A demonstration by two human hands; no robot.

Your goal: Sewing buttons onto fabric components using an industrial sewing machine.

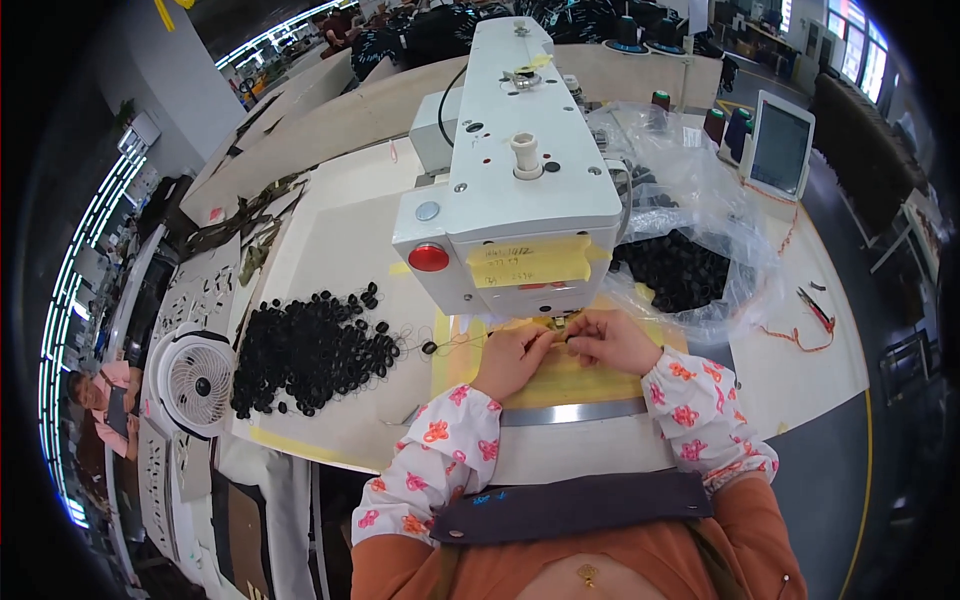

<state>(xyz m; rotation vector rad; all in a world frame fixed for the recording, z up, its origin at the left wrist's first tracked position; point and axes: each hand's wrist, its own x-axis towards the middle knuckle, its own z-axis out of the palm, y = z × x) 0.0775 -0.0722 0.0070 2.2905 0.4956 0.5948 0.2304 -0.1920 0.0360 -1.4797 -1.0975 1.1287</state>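
Note:
Both hands work under the front of a white sewing machine, over its yellow-covered bed. My left hand is closed, thumb and fingers pinched close to the needle area; what lies in the pinch is too small to make out. To its right my right hand pinches a small black piece between thumb and fingertips. Left of the hands, one black oval piece hangs on thin dark thread that runs from the machine toward a heap of similar black pieces on the table.
At the right, an open clear plastic bag holds many black pieces. Thread snips lie near orange cord. A tablet-like screen and thread cones stand behind. A white fan sits left, with another person beyond.

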